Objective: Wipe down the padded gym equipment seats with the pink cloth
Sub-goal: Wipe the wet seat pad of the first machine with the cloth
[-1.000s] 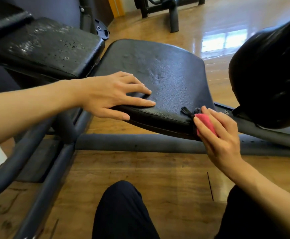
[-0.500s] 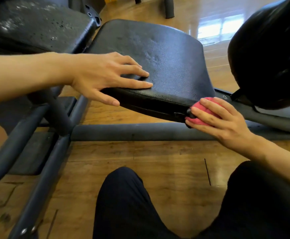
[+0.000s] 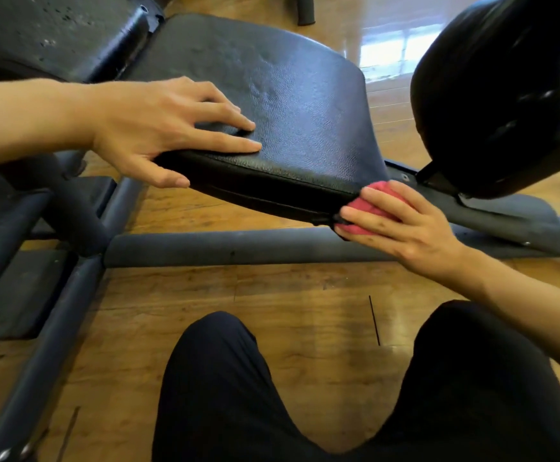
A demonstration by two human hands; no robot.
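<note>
A black padded seat (image 3: pixel 291 105) fills the middle of the view, tilted up toward me. My left hand (image 3: pixel 158 128) rests flat on its near left corner, fingers straight on top and thumb under the front edge. My right hand (image 3: pixel 401 225) grips the bunched pink cloth (image 3: pixel 375 201) and presses it against the seat's near right corner, at the lower seam. Most of the cloth is hidden under my fingers.
A second black pad (image 3: pixel 55 31) adjoins at the upper left, speckled with white marks. A large black roller pad (image 3: pixel 505 95) hangs at the right. The dark metal frame tubes (image 3: pixel 238 246) run below the seat over the wooden floor (image 3: pixel 272 295). My knees (image 3: pixel 218 378) are at the bottom.
My right hand has slid the pink cloth from the seat's front edge down and around the near right corner. The left hand has stayed pressed on the seat. The view has moved closer.
</note>
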